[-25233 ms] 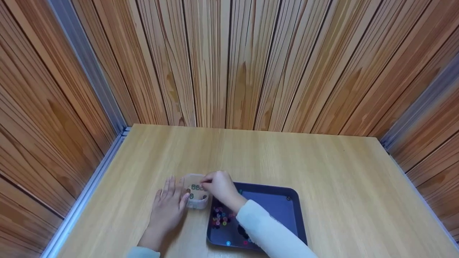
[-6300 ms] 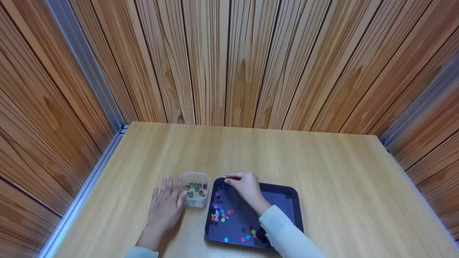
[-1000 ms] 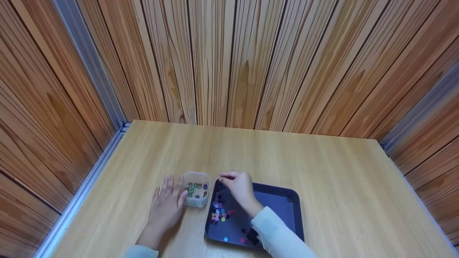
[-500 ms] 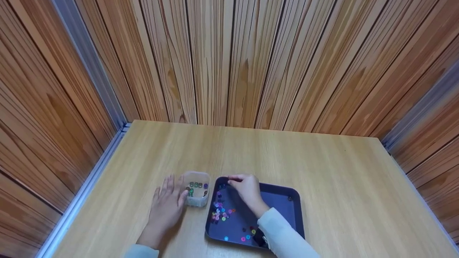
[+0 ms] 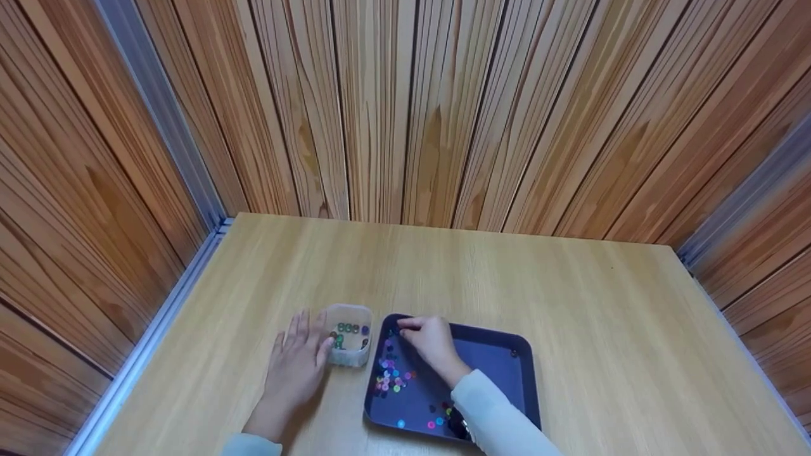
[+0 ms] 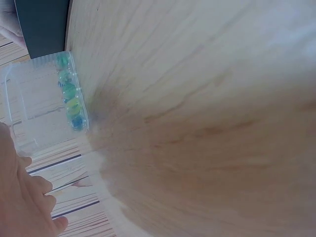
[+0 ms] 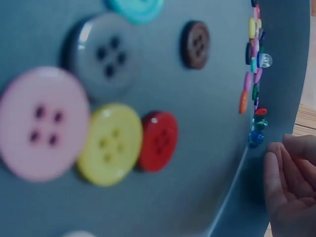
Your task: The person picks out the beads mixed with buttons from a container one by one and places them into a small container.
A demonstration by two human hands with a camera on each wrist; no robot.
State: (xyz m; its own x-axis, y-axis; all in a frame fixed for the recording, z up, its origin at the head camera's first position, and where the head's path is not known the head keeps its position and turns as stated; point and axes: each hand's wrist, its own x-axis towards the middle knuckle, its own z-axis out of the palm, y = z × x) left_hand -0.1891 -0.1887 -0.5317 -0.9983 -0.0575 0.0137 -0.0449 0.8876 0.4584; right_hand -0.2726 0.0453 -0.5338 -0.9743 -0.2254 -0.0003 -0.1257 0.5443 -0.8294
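Fingers straight, my left hand [image 5: 294,367] rests against the left side of a small clear plastic container [image 5: 351,360]. Several green, blue and brown glass marbles [image 6: 69,91] lie on its floor. Inside the far left corner of a dark tray [image 5: 491,330] is my right hand [image 5: 434,345], palm down. Its thumb and fingertips are close together, and nothing shows between them in the right wrist view. Just past those fingertips sit a blue marble [image 7: 256,138] and a green marble [image 7: 261,123] along the tray wall.
Colourful buttons [image 5: 388,380] are heaped at the tray's left side. More buttons, including a pink button [image 7: 44,123] and a yellow button [image 7: 111,144], lie near the front under the right wrist. One dark marble [image 5: 514,353] sits at the far right corner. Wooden panels [image 5: 437,114] stand behind the table.
My right hand has shifted from the tray's left rim rightward, then slightly down into the corner. The left hand has stayed put. The container holds more marbles than 25 seconds ago.
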